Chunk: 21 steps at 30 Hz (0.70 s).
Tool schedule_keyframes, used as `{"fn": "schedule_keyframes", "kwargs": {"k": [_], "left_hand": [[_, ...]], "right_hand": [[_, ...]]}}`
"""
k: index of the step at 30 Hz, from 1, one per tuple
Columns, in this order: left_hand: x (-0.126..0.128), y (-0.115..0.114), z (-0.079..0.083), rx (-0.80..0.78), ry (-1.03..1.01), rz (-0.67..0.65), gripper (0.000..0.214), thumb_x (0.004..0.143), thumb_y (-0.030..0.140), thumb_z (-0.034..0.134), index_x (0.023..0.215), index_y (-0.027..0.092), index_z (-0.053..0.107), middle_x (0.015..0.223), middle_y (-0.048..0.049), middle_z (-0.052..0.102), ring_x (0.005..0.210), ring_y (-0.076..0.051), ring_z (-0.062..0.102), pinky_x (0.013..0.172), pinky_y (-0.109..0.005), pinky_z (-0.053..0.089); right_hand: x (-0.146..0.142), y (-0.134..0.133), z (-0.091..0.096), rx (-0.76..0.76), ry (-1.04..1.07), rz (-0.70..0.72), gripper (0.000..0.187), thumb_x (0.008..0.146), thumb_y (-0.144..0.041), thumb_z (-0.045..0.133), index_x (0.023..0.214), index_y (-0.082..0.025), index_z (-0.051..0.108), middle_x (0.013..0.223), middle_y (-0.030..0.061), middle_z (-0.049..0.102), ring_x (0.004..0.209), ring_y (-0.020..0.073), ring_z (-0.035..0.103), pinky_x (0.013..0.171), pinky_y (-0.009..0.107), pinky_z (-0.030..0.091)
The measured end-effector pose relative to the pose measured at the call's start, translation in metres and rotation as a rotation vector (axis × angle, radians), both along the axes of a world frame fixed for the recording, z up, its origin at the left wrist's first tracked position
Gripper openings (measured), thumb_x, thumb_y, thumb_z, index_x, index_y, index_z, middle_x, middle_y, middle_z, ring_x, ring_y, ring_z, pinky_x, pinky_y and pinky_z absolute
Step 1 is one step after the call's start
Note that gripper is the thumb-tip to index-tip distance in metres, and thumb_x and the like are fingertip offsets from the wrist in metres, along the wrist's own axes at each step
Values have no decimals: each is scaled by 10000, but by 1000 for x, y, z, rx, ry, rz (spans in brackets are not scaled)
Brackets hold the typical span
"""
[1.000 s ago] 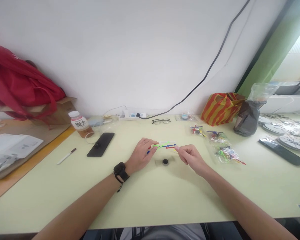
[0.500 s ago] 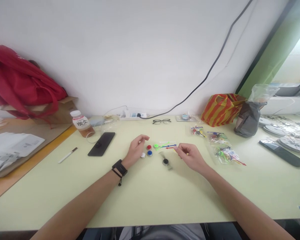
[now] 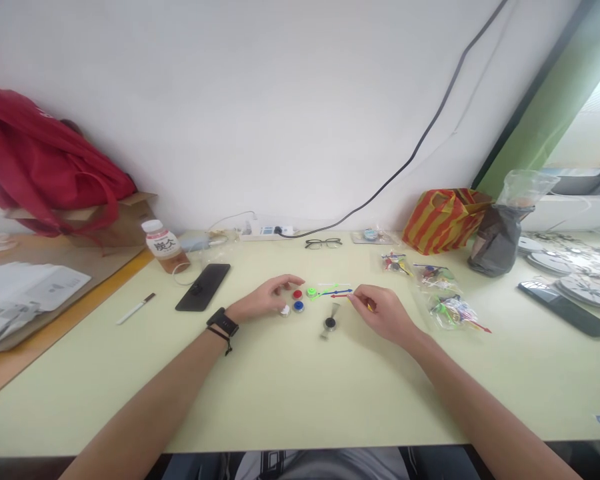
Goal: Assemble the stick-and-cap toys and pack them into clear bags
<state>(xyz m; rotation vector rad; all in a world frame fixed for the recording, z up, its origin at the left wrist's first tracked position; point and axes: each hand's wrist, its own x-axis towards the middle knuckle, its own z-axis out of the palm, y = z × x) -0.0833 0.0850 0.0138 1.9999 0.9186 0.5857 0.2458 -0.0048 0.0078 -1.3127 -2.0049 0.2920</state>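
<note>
My left hand point(image 3: 267, 297) is over the table, thumb and fingers apart. Its thumb is close to a small white round base point(image 3: 285, 311); whether they touch I cannot tell. Beside it sit a red base point(image 3: 297, 294), a blue base point(image 3: 299, 306) and a green base point(image 3: 311, 292). My right hand point(image 3: 383, 312) is closed, thumb against curled fingers, by the ends of a blue arrow point(image 3: 336, 293) and a red arrow point(image 3: 341, 296). A bit of yellow shows beneath its fingers; what it grips is hidden. Between the hands stands a black-centred spinner point(image 3: 330, 323) with a blurred pointer.
Bags of coloured parts point(image 3: 453, 310) lie to the right, near a dark phone point(image 3: 565, 308) and stacked white discs point(image 3: 587, 288). Leftward are a black phone point(image 3: 203, 287), a bottle point(image 3: 165, 247) and a marker point(image 3: 136, 309). Glasses point(image 3: 323, 244) rest near the wall.
My left hand has shifted left and turned flatter, its thumb spreading from the fingers toward the white base. The spinner's pointer has turned. My right hand has barely moved.
</note>
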Motion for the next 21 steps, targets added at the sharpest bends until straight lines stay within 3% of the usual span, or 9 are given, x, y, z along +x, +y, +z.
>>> {"fn": "schedule_keyframes", "kwargs": {"k": [6,11,15,21], "left_hand": [[-5,5,11,-68,41,-148,644,736,283,838,1357,275,667,1301,-79,685,1164,-265,581,1037,-402,451],[0,-4,16,6,117,-139,678,763,453,875,1388,301,663,1296,-76,698,1188,-269,612,1062,-409,457],[3,-11,13,101,124,-162,689,774,479,863,1417,356,651,1452,-84,614,1322,-284,576,1134,-430,450],[6,-15,9,194,127,-182,394,787,477,858,1145,323,803,1498,-98,580,1400,-321,531,1185,-483,423]], "right_hand": [[0,0,0,3,-29,2,341,1028,-378,488,727,-219,487,645,-21,544,575,138,424,575,281,315],[0,0,-1,-14,-37,6,330,1031,-371,496,740,-216,515,651,-20,552,578,139,436,576,287,319],[-2,1,-3,-6,-48,29,290,1036,-364,502,802,-218,591,691,-1,598,609,157,500,609,300,369],[-14,-8,-3,61,-23,179,135,1013,-282,561,1039,-232,684,969,87,703,943,248,630,830,379,506]]}}
